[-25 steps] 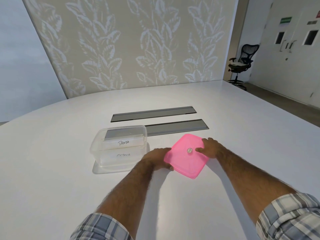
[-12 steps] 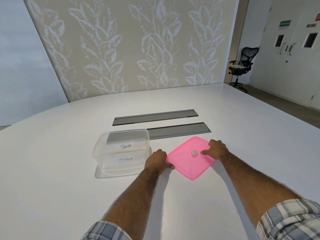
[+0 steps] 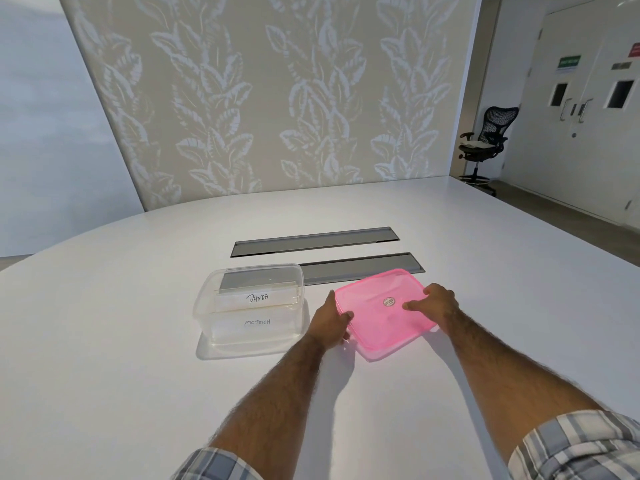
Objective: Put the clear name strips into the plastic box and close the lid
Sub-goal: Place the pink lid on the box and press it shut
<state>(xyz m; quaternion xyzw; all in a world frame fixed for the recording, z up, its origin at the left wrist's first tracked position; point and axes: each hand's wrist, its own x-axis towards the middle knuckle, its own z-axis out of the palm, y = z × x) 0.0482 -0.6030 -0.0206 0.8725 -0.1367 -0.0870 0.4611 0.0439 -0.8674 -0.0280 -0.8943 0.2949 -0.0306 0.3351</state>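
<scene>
**Squaring up the lid: strips are in, you're on the last step**

Turning is the big change here. A second ago the translucent pink plastic lid (image 3: 381, 317) sat corner-on to you like a diamond. Now you've swung it round so its long edges run roughly the same way as the clear rectangular plastic box (image 3: 221, 337). It looks like the far side is coming up off the white table (image 3: 104, 341), but I honestly can't tell if the near corner has left the surface yet.

Your left hand (image 3: 330, 323) is clamped on the lid's left edge with the fingers curled round it. Your right hand (image 3: 438, 304) grips the right side, thumb on top near the little round sticker (image 3: 389, 301).

The clear name strips (image 3: 258, 299) are already in the box, left of centre in the frame. One stands toward the back with handwriting on it, and a second label shows lower at the front. The box is open and the lid sits just to its right, not over it.

So my read is that loading's done and only the closing is left. The turn saves you twisting the lid mid-air. Watch that the standing strip doesn't poke above the rim.
</scene>
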